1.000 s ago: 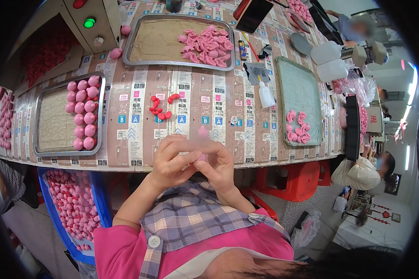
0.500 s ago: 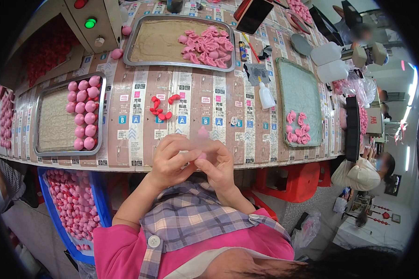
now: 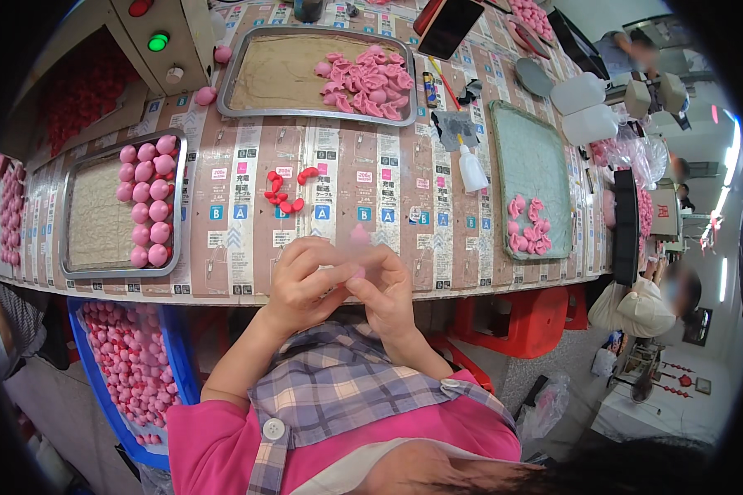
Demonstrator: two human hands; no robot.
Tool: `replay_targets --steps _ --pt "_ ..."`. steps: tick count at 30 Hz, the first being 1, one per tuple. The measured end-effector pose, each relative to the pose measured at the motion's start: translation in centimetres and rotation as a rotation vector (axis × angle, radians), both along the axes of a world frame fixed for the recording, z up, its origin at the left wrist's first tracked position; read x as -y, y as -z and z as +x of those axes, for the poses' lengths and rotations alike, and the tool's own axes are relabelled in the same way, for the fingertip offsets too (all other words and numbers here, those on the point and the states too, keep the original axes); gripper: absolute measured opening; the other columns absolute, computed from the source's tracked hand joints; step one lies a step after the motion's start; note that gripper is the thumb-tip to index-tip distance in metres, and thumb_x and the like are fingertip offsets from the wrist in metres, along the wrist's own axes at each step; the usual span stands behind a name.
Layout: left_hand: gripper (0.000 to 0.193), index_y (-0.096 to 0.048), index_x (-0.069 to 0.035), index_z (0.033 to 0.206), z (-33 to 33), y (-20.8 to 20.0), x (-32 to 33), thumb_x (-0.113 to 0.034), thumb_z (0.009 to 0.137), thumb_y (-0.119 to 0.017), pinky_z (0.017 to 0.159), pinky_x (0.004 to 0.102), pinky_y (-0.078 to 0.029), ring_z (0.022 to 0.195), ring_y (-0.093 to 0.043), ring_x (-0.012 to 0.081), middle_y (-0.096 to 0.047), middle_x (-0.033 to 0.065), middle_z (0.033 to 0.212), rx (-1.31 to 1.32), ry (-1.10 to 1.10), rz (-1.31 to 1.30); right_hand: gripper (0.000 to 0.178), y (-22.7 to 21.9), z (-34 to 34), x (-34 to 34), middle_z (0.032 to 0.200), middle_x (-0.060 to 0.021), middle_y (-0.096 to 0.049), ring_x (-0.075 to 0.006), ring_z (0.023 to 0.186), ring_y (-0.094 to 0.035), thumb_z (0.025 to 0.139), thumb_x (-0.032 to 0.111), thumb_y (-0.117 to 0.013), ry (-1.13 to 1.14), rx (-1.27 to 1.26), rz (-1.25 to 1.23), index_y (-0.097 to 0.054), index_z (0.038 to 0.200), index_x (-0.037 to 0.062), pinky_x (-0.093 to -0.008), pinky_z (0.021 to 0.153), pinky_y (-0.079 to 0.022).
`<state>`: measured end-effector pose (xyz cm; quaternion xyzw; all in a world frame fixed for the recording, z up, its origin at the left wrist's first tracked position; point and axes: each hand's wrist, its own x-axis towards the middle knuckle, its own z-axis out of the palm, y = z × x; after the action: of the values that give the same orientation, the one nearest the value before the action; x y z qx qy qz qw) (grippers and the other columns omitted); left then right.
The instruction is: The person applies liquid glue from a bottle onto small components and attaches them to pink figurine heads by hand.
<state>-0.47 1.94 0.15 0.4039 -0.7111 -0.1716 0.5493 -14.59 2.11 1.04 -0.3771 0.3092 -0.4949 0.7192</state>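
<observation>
Steel tray (image 3: 95, 210) with pink balls (image 3: 158, 190), well left of left hand (image 3: 305, 279); red pieces (image 3: 298, 204) ahead of that hand. Left fingertips together, pinching small pink piece (image 3: 360, 273) between both hands. Right hand (image 3: 385, 290) meets them, closed on same piece. Slight finger shift since second ago: piece apparently still being worked. Green tray (image 3: 532, 165), ruffled pink pieces (image 3: 537, 242), right of right hand.

- Someone's left hand (image 3: 304, 280) and right hand (image 3: 385, 293) pinch a pink piece (image 3: 359, 273) over the bench's (image 3: 462, 268) front edge.
- Ruffled pink pieces (image 3: 518, 242) sit in the green tray's (image 3: 530, 157) near-left corner.
- Pink balls (image 3: 143, 169) line a metal tray's (image 3: 97, 210) right edge.
</observation>
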Motion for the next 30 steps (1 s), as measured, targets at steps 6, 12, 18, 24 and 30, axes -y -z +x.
replay_targets --steps 6,12,18,24,30 --pt "0.036 -0.061 -0.011 0.085 0.1 -0.1 -0.1 -0.004 0.051 -0.072 0.070 0.0339 -0.045 0.080 -0.052 0.0250 -0.057 0.0032 0.084 0.021 0.004 0.019 0.019 0.2 0.2 0.0 0.092 -0.0048 -0.056 -0.0094 0.085 -0.053 0.079 0.000 -0.055 0.028 0.049 0.059 -0.052 0.098 0.0010 -0.0223 0.076 -0.042" --pt "0.038 -0.058 -0.007 0.088 0.1 -0.7 0.0 -0.002 0.053 -0.073 0.071 0.0339 -0.044 0.080 -0.053 0.0244 -0.059 0.0056 0.085 -0.033 0.053 0.101 0.014 0.3 -0.3 0.3 0.091 -0.0051 -0.056 -0.0093 0.082 -0.054 0.084 0.006 -0.051 0.013 0.153 0.124 -0.053 0.097 0.0001 -0.0221 0.074 -0.044" --pt "0.040 -0.056 -0.006 0.091 -0.1 -0.8 -0.1 -0.005 0.055 -0.074 0.071 0.0340 -0.043 0.080 -0.053 0.0255 -0.058 0.0070 0.086 -0.081 0.043 0.145 0.016 0.2 -0.4 0.3 0.094 -0.0063 -0.056 -0.0101 0.085 -0.055 0.084 0.007 -0.051 0.013 0.119 0.117 -0.052 0.099 -0.0002 -0.0224 0.075 -0.045" --pt "0.044 -0.055 -0.005 0.095 0.0 -1.1 -0.2 -0.008 0.056 -0.074 0.069 0.0343 -0.043 0.078 -0.052 0.0266 -0.056 0.0084 0.085 -0.155 0.001 0.233 0.017 -0.5 -0.4 0.6 0.096 -0.0073 -0.056 -0.0113 0.088 -0.055 0.083 0.006 -0.052 -0.030 0.078 0.120 -0.052 0.100 -0.0001 -0.0239 0.077 -0.046" --pt "0.039 -0.055 -0.006 0.093 1.2 -1.2 0.0 -0.007 0.058 -0.072 0.070 0.0333 -0.042 0.079 -0.053 0.0245 -0.056 0.0076 0.086 0.049 0.018 0.245 0.025 0.6 -0.5 1.3 0.093 -0.0062 -0.055 -0.0130 0.085 -0.055 0.077 0.006 -0.060 -0.015 -0.259 -0.112 -0.050 0.100 0.0011 -0.0260 0.077 -0.043"
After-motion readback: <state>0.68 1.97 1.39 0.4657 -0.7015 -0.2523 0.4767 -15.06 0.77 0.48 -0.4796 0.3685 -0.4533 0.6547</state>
